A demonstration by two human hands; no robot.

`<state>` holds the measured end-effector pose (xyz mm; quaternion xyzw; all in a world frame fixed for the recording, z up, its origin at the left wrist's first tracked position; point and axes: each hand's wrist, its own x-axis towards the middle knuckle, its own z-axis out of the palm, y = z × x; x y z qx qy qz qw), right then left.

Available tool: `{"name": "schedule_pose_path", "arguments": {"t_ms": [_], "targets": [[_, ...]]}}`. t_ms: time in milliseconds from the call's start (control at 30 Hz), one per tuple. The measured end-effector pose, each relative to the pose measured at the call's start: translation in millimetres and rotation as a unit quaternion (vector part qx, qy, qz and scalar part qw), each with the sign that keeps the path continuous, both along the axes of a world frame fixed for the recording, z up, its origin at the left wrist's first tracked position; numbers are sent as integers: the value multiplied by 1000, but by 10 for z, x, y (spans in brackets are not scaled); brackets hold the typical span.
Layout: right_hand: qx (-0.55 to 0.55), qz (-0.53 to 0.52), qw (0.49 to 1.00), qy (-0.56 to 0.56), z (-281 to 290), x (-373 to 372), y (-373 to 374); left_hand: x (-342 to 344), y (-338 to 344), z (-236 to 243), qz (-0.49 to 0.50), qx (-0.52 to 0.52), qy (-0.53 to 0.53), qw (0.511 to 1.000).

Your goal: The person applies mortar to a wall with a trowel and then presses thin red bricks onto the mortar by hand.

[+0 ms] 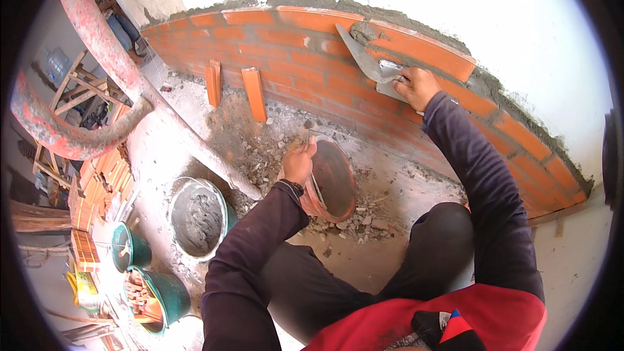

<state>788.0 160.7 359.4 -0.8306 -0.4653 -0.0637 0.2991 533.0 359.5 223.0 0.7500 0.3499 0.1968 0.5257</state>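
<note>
My right hand (419, 88) is closed round the handle of a pointed trowel (359, 53). The metal blade is up against the orange brick wall (305, 58), beside a lump of grey mortar (363, 32) near the top course. Lower down, my left hand (299, 164) grips the rim of a reddish, mortar-stained bucket (339, 182), which leans with its mouth toward the wall. Its inside looks smeared with grey. Part of the left hand's fingers is hidden by the rim.
Two bricks (254, 95) stand on end by the wall. Mortar fills a bucket (198, 218) at left, near green buckets (158, 296) and stacked bricks (97, 188). Rubble (364, 221) lies around the reddish bucket. A red metal pipe frame (104, 45) crosses the upper left.
</note>
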Motion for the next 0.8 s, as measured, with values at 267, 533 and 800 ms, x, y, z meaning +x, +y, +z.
{"name": "schedule_pose_path", "arguments": {"t_ms": [267, 533, 800], "targets": [[60, -9, 964, 260, -6, -45, -305, -34, 160, -214, -24, 31, -15, 999], [26, -57, 997, -50, -90, -244, -546, -15, 80, -93, -34, 62, 17, 997], [32, 146, 986, 77, 312, -854, -521, -20, 64, -68, -10, -52, -7, 999]]}}
